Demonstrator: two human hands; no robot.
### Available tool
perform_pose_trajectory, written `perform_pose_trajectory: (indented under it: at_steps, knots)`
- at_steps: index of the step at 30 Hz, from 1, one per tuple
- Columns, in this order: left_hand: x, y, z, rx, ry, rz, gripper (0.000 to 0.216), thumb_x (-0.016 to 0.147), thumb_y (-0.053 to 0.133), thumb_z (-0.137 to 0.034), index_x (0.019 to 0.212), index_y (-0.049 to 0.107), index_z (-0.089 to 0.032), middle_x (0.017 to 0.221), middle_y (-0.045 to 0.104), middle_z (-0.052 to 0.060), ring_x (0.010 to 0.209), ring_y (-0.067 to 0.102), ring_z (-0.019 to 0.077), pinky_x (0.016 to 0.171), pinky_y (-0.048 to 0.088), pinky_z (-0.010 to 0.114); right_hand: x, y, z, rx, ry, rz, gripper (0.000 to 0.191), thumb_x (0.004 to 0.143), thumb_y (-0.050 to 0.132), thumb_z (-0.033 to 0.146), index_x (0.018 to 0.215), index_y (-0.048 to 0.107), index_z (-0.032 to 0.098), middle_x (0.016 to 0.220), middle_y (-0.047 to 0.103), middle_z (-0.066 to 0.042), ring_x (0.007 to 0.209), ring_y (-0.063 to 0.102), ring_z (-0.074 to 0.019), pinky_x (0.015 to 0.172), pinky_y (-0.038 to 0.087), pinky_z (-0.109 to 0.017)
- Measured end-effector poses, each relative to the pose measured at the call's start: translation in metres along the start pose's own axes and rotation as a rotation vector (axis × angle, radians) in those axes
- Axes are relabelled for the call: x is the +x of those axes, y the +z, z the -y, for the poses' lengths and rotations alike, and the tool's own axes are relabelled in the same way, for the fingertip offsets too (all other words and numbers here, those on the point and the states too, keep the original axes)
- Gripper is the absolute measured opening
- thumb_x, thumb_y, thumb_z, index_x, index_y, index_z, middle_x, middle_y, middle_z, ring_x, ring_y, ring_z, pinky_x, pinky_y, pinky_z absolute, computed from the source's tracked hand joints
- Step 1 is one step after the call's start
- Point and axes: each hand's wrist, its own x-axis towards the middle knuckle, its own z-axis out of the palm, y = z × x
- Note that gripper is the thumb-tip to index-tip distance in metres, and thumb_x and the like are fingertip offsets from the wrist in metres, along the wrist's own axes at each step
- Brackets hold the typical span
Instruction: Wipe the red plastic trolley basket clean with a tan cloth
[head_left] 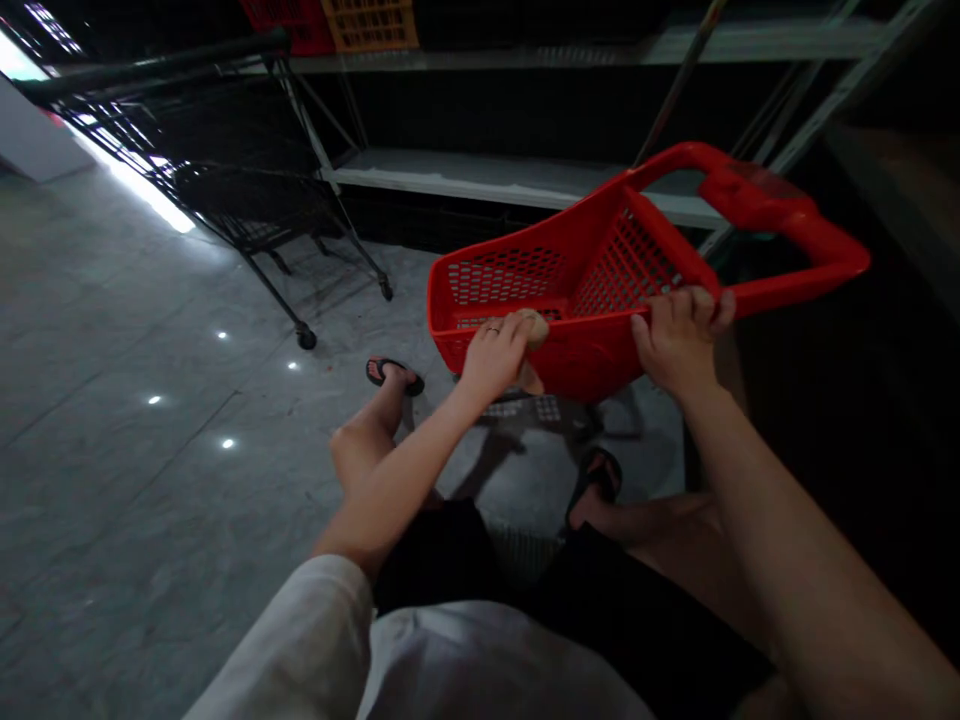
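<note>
A small red plastic shopping cart [592, 350] stands in front of me, its perforated basket facing left and its looped handle to the right. My left hand [495, 352] is closed around a crumpled pale beige cloth [534, 328] at the near rim of the basket. Most of the cloth is hidden by the fingers. My right hand [679, 340] grips the same rim farther right, close to the handle, with its fingers curled over the edge. Nothing shows inside the part of the basket I can see.
A dark metal shopping trolley [247, 190] stands at the left on wheels. Behind the cart runs a metal shelf [480, 180], with a red crate [292, 25] and a yellow crate [371, 25] above. A stick [679, 85] leans there. Grey tiles [150, 500] cover the floor.
</note>
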Motion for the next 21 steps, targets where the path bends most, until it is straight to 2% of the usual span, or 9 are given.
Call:
perform_pose_trajectory:
  at_steps: [3,4,7,9,12,13,16,18,21]
  knots:
    - [-0.040,-0.012,0.066,0.055,-0.153,0.099,0.051,0.106,0.049,-0.016,0.156,0.059,-0.015,0.159,0.063,0.018,0.139,0.065,0.0302,0.118,0.050,0.044,0.011,-0.002,-0.019,-0.015,-0.009,0.057,0.052,0.110,0.033,0.045,0.141,0.065,0.018,0.147,0.059,-0.025,0.151,0.034,-0.0465,0.124,0.022,-0.074]
    - [-0.048,-0.014,0.080,0.049,-0.143,0.124,0.052,0.105,0.050,-0.015,0.156,0.059,-0.017,0.160,0.062,0.016,0.142,0.063,0.0291,0.121,0.048,0.044,0.016,-0.001,-0.025,-0.022,-0.016,0.064,0.053,0.111,0.032,0.046,0.142,0.064,0.018,0.149,0.058,-0.026,0.152,0.033,-0.0463,0.124,0.022,-0.073]
    - [-0.054,-0.012,0.087,0.013,-0.123,0.127,0.052,0.102,0.052,-0.012,0.154,0.060,-0.015,0.157,0.065,0.016,0.142,0.063,0.0274,0.129,0.041,0.047,0.033,0.007,-0.032,-0.067,-0.002,0.052,0.057,0.113,0.031,0.047,0.144,0.063,0.011,0.155,0.053,-0.032,0.154,0.029,-0.0453,0.123,0.020,-0.070]
    - [-0.048,-0.006,0.064,-0.006,-0.198,0.066,0.047,0.103,0.052,-0.010,0.149,0.064,-0.011,0.149,0.070,0.017,0.136,0.067,0.0279,0.125,0.046,0.045,0.040,0.016,-0.018,-0.104,0.012,0.061,0.057,0.113,0.033,0.044,0.141,0.065,0.006,0.154,0.055,-0.033,0.155,0.031,-0.0448,0.125,0.020,-0.069]
    - [-0.040,0.004,0.011,-0.010,-0.290,-0.016,0.043,0.105,0.049,-0.008,0.146,0.065,-0.009,0.146,0.071,0.019,0.131,0.069,0.0291,0.116,0.053,0.043,0.036,0.033,0.030,-0.088,-0.121,0.181,0.052,0.111,0.037,0.039,0.125,0.074,0.005,0.133,0.071,-0.026,0.138,0.053,-0.0393,0.131,0.025,-0.061]
    - [-0.040,0.006,-0.007,-0.014,-0.284,-0.028,0.043,0.106,0.050,-0.008,0.146,0.065,-0.009,0.144,0.072,0.020,0.128,0.071,0.0291,0.114,0.054,0.043,0.031,0.039,0.047,-0.054,-0.182,0.204,0.052,0.111,0.036,0.039,0.121,0.076,0.008,0.127,0.074,-0.024,0.130,0.059,-0.0367,0.132,0.027,-0.058]
    - [-0.048,0.004,-0.053,-0.025,-0.180,-0.031,0.041,0.108,0.055,-0.015,0.147,0.063,-0.008,0.142,0.072,0.020,0.118,0.075,0.0280,0.108,0.058,0.042,0.009,0.051,0.074,0.060,-0.113,0.094,0.055,0.111,0.028,0.037,0.106,0.080,0.018,0.112,0.079,-0.017,0.115,0.066,-0.0342,0.128,0.036,-0.058]
    - [-0.056,-0.001,-0.074,-0.029,-0.050,-0.017,0.041,0.110,0.057,-0.023,0.148,0.063,-0.009,0.140,0.073,0.019,0.113,0.076,0.0265,0.106,0.058,0.041,-0.005,0.050,0.061,0.108,-0.098,0.052,0.053,0.110,0.030,0.036,0.093,0.078,0.022,0.099,0.079,-0.016,0.107,0.068,-0.0345,0.125,0.039,-0.061]
    - [-0.070,-0.008,-0.087,-0.015,0.141,0.020,0.037,0.113,0.052,-0.026,0.144,0.066,-0.013,0.138,0.075,0.016,0.112,0.077,0.0229,0.109,0.058,0.038,-0.018,0.042,0.011,0.183,-0.176,0.076,0.041,0.102,0.039,0.032,0.082,0.074,0.024,0.097,0.079,-0.014,0.104,0.069,-0.0342,0.125,0.038,-0.065]
